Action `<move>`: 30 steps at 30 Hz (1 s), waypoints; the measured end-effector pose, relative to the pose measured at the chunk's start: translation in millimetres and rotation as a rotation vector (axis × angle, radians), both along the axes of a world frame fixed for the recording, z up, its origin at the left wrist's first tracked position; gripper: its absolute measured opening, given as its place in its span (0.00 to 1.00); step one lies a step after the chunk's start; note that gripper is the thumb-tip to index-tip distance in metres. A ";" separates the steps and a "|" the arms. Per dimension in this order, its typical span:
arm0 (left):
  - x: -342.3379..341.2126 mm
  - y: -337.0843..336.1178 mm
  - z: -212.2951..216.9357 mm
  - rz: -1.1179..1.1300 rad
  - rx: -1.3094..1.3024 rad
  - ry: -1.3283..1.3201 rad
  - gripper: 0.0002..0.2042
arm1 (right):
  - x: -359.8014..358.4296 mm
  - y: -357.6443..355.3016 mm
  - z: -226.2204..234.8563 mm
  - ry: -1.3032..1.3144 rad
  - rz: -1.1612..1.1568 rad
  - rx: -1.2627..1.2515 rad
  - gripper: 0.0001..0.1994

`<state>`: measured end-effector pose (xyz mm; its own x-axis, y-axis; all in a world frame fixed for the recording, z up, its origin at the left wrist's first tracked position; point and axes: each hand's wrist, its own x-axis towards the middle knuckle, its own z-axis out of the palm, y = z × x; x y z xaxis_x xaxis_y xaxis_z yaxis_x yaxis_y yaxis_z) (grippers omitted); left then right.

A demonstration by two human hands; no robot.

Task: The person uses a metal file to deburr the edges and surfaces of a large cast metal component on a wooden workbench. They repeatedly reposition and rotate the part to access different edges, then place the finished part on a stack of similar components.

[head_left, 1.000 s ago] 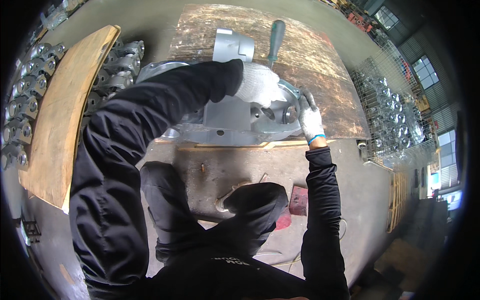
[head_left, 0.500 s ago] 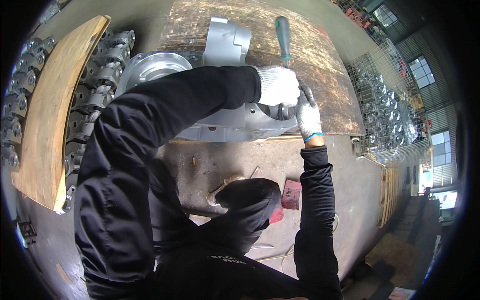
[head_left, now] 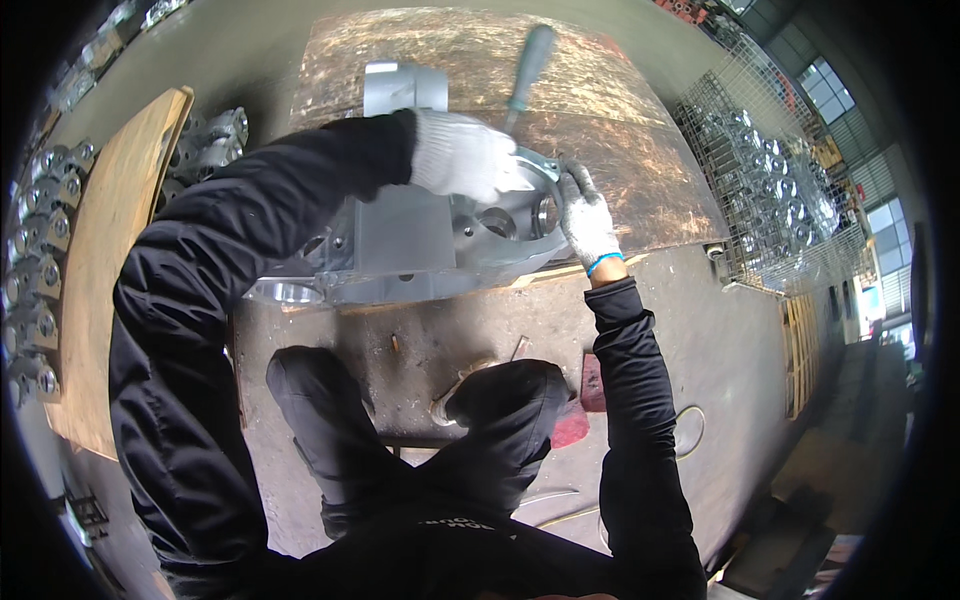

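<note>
My left hand (head_left: 468, 158), in a white knit glove and smeared by motion, is above the grey metal casting (head_left: 405, 235). A hand tool with a green handle (head_left: 533, 62) leans up from its fingers, its metal shaft running into the fist; the working end is hidden. My right hand (head_left: 590, 212), in a grey-and-white glove with a blue cuff edge, is closed over the rim at the casting's right end. Beside its fingers, round bores show in the casting. The left forearm covers part of the casting's left half.
The casting lies on a worn wooden tabletop (head_left: 640, 190). A wooden board (head_left: 110, 260) stands at the left beside rows of metal parts (head_left: 35, 280). On the right is a wire cage (head_left: 770, 190) of parts. Red blocks (head_left: 570, 425) and a hose (head_left: 690, 435) lie on the floor.
My left hand has drawn left, away from my right hand, and the green-handled tool now tilts. The view has shifted, uncovering the bores. My right hand stays at the rim.
</note>
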<state>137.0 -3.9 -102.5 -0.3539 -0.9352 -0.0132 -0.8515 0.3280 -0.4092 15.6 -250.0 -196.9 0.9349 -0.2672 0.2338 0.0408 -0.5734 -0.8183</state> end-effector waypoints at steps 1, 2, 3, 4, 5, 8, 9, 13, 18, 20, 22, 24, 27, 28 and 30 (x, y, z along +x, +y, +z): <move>2.4 3.2 7.1 0.015 0.080 -0.020 0.02 | -2.0 2.1 3.6 0.022 0.012 0.082 0.19; 2.9 4.6 10.4 0.018 0.091 0.076 0.01 | -3.3 5.1 6.3 -0.014 0.021 0.144 0.19; 5.2 3.8 11.8 0.070 0.145 0.081 0.01 | -4.6 7.3 9.6 -0.020 0.018 0.157 0.19; 7.4 2.0 10.6 0.002 0.085 0.141 0.01 | -5.3 9.7 11.7 -0.025 0.015 0.171 0.19; 9.6 -0.4 7.2 -0.018 0.081 0.104 0.01 | -5.9 11.2 13.5 -0.013 0.016 0.201 0.19; 16.3 -5.6 -4.0 -0.085 0.013 0.120 0.02 | -3.9 11.8 11.2 0.038 -0.016 0.273 0.19; 13.5 -9.1 -7.1 -0.157 -0.061 0.173 0.02 | -2.9 9.8 7.6 0.015 -0.018 0.201 0.19; -21.0 -37.3 1.5 -0.020 -0.196 0.245 0.05 | 2.7 -4.8 -14.3 -0.090 0.008 -0.039 0.20; -68.4 -131.6 29.4 0.086 -0.353 0.256 0.12 | 9.6 -19.3 -29.7 0.022 0.014 -0.803 0.17; -56.9 -131.8 49.3 0.058 -0.560 0.310 0.13 | 11.2 -13.8 -21.5 0.043 0.018 -0.284 0.20; -48.2 -113.3 73.0 0.102 -0.705 0.388 0.13 | 10.2 -2.2 -3.1 0.055 -0.103 0.010 0.24; -54.8 -86.9 99.1 0.226 -0.857 0.316 0.13 | 4.0 13.6 21.9 -0.067 -0.240 -0.161 0.26; -94.6 -52.0 128.2 0.235 -0.971 1.275 0.11 | -15.0 44.7 60.3 -0.595 -0.200 -0.085 0.29; -108.2 -40.1 133.7 0.251 -0.912 1.425 0.14 | -28.3 54.2 68.9 -0.564 -0.060 0.047 0.31; -128.7 -21.5 136.4 0.251 -0.811 1.580 0.17 | -55.7 75.2 79.6 -0.487 0.187 0.141 0.33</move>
<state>8.4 -25.4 33.9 0.5623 -0.5631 0.6056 -0.5486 0.2940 0.7827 -40.2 -174.8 -117.3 0.7617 -0.1661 0.6263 0.5259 -0.4062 -0.7473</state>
